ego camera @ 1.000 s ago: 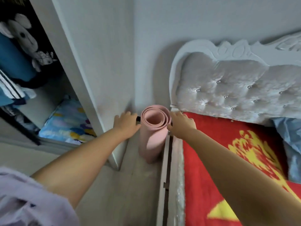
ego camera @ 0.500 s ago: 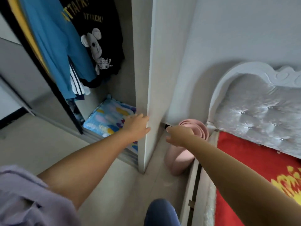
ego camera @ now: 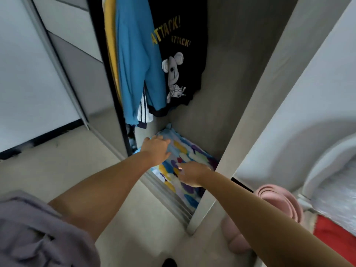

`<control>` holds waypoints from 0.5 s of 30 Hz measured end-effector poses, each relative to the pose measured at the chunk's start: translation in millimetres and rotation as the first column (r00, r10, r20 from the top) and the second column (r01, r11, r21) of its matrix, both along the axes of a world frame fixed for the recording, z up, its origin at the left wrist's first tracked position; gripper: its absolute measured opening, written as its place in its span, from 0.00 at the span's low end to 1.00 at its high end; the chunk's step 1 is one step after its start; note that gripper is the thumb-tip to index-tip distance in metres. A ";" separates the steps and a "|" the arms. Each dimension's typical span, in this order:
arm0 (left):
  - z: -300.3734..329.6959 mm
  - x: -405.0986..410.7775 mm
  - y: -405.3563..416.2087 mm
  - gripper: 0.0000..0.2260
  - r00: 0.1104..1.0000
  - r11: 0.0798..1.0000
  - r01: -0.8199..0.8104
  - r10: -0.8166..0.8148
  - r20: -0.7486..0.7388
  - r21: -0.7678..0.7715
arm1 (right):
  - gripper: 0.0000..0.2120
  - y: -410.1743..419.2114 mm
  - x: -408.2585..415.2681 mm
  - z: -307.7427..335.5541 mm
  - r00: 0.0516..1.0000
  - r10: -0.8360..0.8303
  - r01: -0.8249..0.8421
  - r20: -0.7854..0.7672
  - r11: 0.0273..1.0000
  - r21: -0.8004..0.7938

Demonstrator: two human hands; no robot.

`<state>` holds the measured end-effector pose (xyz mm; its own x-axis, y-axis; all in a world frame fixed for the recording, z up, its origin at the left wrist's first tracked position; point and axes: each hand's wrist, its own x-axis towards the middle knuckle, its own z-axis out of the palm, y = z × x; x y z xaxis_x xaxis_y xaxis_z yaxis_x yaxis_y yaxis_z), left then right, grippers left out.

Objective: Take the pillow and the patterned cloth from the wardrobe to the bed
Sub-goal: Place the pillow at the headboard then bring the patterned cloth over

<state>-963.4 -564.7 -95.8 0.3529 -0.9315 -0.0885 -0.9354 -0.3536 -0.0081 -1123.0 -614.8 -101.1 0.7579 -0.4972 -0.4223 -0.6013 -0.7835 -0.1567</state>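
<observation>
Both bare arms reach forward and down into the open wardrobe. On the wardrobe floor lies the patterned cloth, a pale blue fabric dotted with yellow, blue, purple and white blotches; it fills the floor's right side, from the back corner to the front rail. Whether a pillow sits inside or under this fabric cannot be told.

The left hand lies flat on the cloth's far left part, near the back of the wardrobe floor, fingers spread and extended, palm down, its grip loose and closed on nothing. The right hand hovers at or just touches the cloth's middle, nearer the front rail; its fingers curl downward, but whether that grip has pinched any fabric cannot be told.

Above the hands hang a blue shirt and a black shirt printed with yellow lettering and a grey mouse figure. A mirrored sliding door stands at the left of the opening.

Outside the wardrobe's right side panel, a rolled pink mat stands upright on the floor, just beside the bed, of which a red cover and part of a white padded headboard show at the lower right edge.
</observation>
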 end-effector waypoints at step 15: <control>-40.9 137.8 -106.1 0.24 0.982 0.980 0.182 -0.176 -0.076 0.082 | 0.23 -111.8 127.5 -41.3 0.966 -0.258 0.257 -0.008 0.964 -0.061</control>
<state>-825.7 -670.8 -136.7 0.1718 -0.9664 -0.1910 -0.9828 -0.1815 0.0344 -995.5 -726.6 -142.4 0.5943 -0.6992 -0.3974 -0.7862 -0.6092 -0.1041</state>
